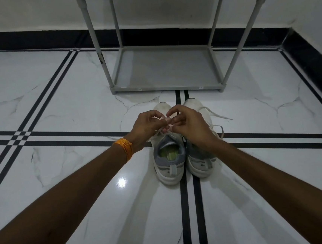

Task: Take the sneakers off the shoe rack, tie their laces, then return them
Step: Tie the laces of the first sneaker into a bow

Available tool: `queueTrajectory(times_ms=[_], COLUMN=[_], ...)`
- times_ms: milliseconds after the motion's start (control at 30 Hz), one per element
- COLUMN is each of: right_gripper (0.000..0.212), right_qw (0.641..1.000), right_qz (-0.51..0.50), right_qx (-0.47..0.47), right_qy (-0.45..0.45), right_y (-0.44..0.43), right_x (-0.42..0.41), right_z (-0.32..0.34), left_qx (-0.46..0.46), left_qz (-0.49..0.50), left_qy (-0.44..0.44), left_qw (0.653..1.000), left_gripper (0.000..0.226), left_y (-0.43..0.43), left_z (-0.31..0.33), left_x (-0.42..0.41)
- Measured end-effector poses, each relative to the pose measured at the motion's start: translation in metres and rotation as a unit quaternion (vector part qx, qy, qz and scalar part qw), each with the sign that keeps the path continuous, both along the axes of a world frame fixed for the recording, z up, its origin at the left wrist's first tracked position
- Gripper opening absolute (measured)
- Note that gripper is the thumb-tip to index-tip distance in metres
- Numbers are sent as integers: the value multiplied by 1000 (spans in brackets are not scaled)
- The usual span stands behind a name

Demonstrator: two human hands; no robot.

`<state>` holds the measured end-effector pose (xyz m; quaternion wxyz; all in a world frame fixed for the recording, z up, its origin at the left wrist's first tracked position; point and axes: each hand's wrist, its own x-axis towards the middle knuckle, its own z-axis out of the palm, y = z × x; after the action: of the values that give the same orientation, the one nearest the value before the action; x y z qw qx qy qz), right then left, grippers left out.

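Sneakers are positioned side by side on the white marble floor (56, 104), heels toward the camera and toes toward the shoe rack (164, 68). The pair is set just in front of the rack's lowest shelf, apart from it, and straddles a pair of black inlay lines in the tiles.

The left sneaker (168, 154) is white with a grey heel collar and a green insole, which is visible through the opening. The right sneaker (200, 161) is placed touching or just beside it; its opening is partly covered by the right forearm.

Both hands are held together above the lacing area of the left sneaker. The left hand (146, 126) is curled, with its fingers pinched on a section of white lace (158, 133). The right hand (188, 123) is likewise curled, its thumb and forefinger closed narrowly on the same lace. The fingertips of both hands are nearly touching. Whether a knot is formed cannot be told, since the lace is hidden by the fingers.

The lace of the right sneaker (217, 114) is seen loose, trailing onto the floor to the right of the shoe.

An orange thread band (125, 148) is worn on the left wrist.
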<state>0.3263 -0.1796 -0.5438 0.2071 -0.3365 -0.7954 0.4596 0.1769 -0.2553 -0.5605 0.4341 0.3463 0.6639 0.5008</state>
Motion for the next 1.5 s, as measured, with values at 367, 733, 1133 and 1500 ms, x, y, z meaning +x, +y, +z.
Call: queueTrajectory(times_ms=[367, 733, 1133, 1500], right_gripper=[23, 28, 18, 16], right_qw=[970, 983, 988, 923], right_qz=[-4, -3, -22, 15], right_qx=[197, 103, 136, 362], right_qy=[-142, -151, -72, -132], right_y=[-9, 2, -1, -11], right_x=[-11, -3, 3, 2], right_z=[-9, -4, -7, 10], left_qx=[66, 49, -97, -73], left_qz=[-45, -136, -200, -173], left_qy=[319, 565, 165, 102], left_qw=[945, 812, 961, 977], left_gripper=[21, 22, 19, 20], left_y=[-4, 3, 9, 9], left_z=[2, 8, 25, 21], left_x=[2, 3, -16, -19])
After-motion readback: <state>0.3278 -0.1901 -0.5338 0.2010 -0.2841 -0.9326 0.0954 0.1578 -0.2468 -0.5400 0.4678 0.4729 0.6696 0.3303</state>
